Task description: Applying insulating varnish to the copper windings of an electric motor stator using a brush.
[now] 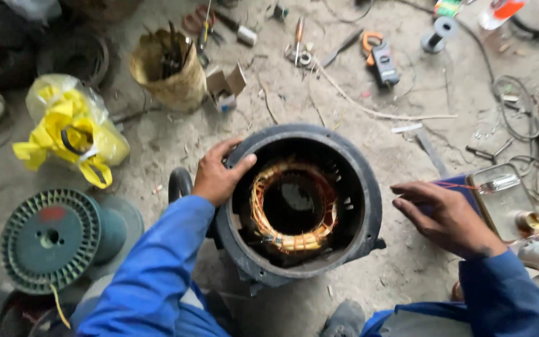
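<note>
Grey shoe (344, 319) at 6 o'clock cut by bottom edge. Dark round motor housing (369, 193) hides its own base. Orange-capped clear bottle (500, 11) at 1 o'clock – cropped, blurred.

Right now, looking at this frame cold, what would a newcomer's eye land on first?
Dead centre stands a big round motor housing with copper windings coiled inside; the left hand grips its rim while the right hand rests open on a blue box beside it. At far left, a bright yellow plastic bag and a green wire spool stand out against the dusty floor.
</note>
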